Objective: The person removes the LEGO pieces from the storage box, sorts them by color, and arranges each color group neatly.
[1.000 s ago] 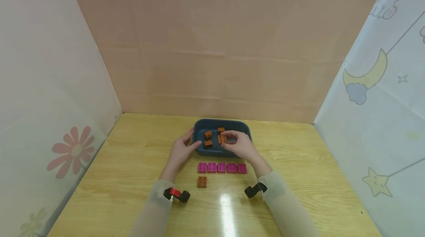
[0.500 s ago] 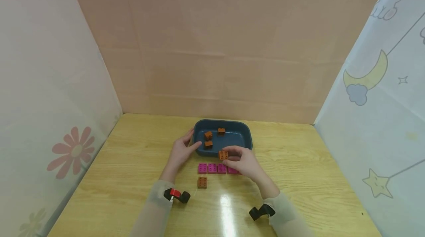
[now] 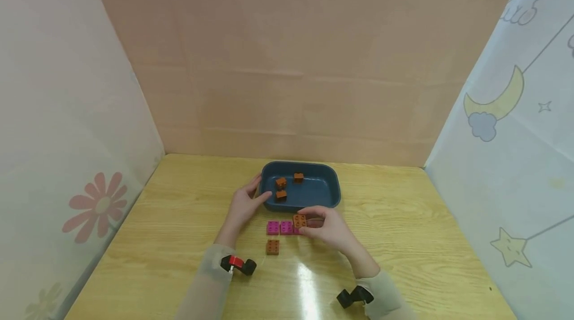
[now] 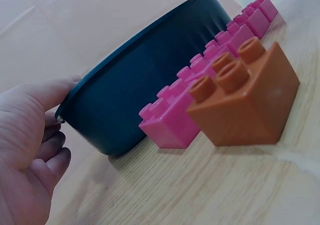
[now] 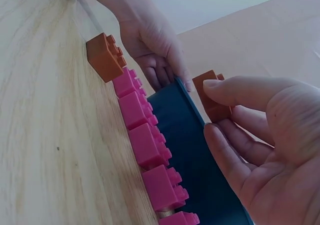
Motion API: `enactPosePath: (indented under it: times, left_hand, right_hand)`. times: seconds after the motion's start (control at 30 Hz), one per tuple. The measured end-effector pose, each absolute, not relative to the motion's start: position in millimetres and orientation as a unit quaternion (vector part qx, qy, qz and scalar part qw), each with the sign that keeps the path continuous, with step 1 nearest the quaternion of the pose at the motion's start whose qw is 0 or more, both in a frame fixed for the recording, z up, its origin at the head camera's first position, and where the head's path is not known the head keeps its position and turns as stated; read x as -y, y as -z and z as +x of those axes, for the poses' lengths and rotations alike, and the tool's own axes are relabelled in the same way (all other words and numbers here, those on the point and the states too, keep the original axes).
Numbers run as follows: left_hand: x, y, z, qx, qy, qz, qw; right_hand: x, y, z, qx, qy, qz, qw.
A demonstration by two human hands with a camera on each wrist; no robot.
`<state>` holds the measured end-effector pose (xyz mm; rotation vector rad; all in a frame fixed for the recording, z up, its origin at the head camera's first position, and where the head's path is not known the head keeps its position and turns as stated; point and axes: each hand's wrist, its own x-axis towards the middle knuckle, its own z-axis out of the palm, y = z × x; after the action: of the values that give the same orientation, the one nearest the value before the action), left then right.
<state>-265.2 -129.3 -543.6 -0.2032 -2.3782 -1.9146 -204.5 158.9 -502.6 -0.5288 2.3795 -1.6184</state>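
My right hand [image 3: 331,228] pinches an orange building brick [image 3: 299,221] between thumb and fingers, held up over the pink row. The right wrist view shows the same brick [image 5: 212,96] under the thumb. At the tray's left end my left hand [image 3: 242,206] holds the dark blue tray [image 3: 318,209], thumb over the rim and fingers at the outer wall. Inside it lie three orange bricks, one of them [image 3: 298,177] near the back wall. A line of pink bricks [image 3: 273,228] runs along the tray's front, partly covered by my right hand. Nearer me sits an orange brick [image 3: 272,246], studs up.
The wooden table [image 3: 188,230] extends to both sides of the tray. Patterned cloth hangs at left and right, and a plain peach cloth [image 3: 287,85] closes off the back. A camera [image 3: 354,297] is strapped to the right wrist, another [image 3: 238,264] to the left.
My right hand has lifted the orange brick out of the tray and brought it toward me, over the pink row. My left hand stays at the tray's left end.
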Motion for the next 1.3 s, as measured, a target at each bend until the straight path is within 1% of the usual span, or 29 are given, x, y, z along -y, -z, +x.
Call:
enactPosePath:
  times: [0.33,0.53,0.6,0.8,1.1,1.3]
  left_hand:
    - [130,545,-266,0.776,0.625,-0.069,0.039]
    - [131,546,-265,0.778,0.623,-0.071,0.036]
    - [131,547,-265,0.781,0.62,-0.07,0.034]
    - [131,546,-266,0.78,0.621,-0.072,0.038]
    - [131,546,-266,0.771,0.632,-0.073,0.039]
    - [130,545,-266,0.774,0.628,-0.072,0.041]
  right_hand:
    - [-156,500,-202,-0.816,0.519,-0.224,0.118]
    - [-155,503,-200,-0.82,0.504,-0.234,0.138]
    - [-154,503,-198,-0.822,0.499,-0.232,0.146]
    - [-151,500,-198,-0.834,0.483,-0.221,0.146]
    - [-147,504,-198,-0.855,0.439,-0.234,0.146]
    - [-143,508,-193,-0.862,0.427,-0.218,0.166]
